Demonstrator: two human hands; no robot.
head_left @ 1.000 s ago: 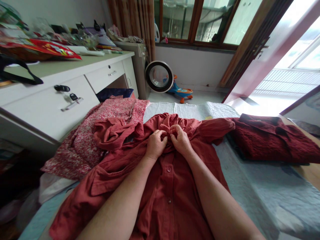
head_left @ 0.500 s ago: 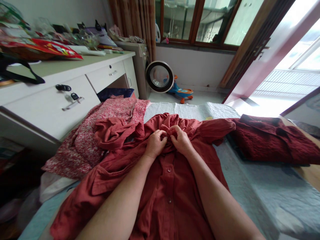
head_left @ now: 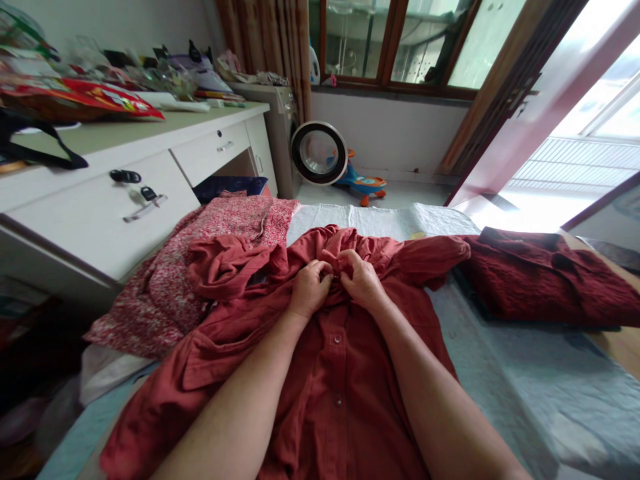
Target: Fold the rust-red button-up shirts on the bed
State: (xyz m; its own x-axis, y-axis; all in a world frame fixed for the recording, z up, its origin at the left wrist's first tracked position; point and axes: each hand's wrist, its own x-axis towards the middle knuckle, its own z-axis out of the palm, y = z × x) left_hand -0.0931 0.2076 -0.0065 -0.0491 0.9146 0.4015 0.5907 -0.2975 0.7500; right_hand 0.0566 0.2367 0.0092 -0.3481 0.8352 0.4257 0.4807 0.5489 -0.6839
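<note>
A rust-red button-up shirt point(head_left: 370, 373) lies spread over the bed, its button placket running down the middle toward me. Near its collar, my left hand point(head_left: 311, 287) pinches the front edge of the cloth between thumb and fingers. Close beside it, my right hand point(head_left: 361, 279) grips the same bunched part of the shirt. The fingertips almost meet, and the small spot between them is partly hidden. Two fastened-looking buttons show lower on the placket, an upper button point(head_left: 337, 339) and a lower button point(head_left: 339, 402). One sleeve point(head_left: 435, 257) stretches out to the right.
A folded dark red garment point(head_left: 545, 280) lies on the right of the light blue bed cover point(head_left: 500, 373). To the left is a red-and-white patterned cloth point(head_left: 165, 287). Beyond stand a cluttered white desk point(head_left: 165, 143), a washing machine with its round door point(head_left: 319, 153) open, and a blue ride-on toy point(head_left: 361, 181).
My fingers shift slightly at the bunched cloth near the collar. Both arms and the shirt otherwise stay in nearly the same place.
</note>
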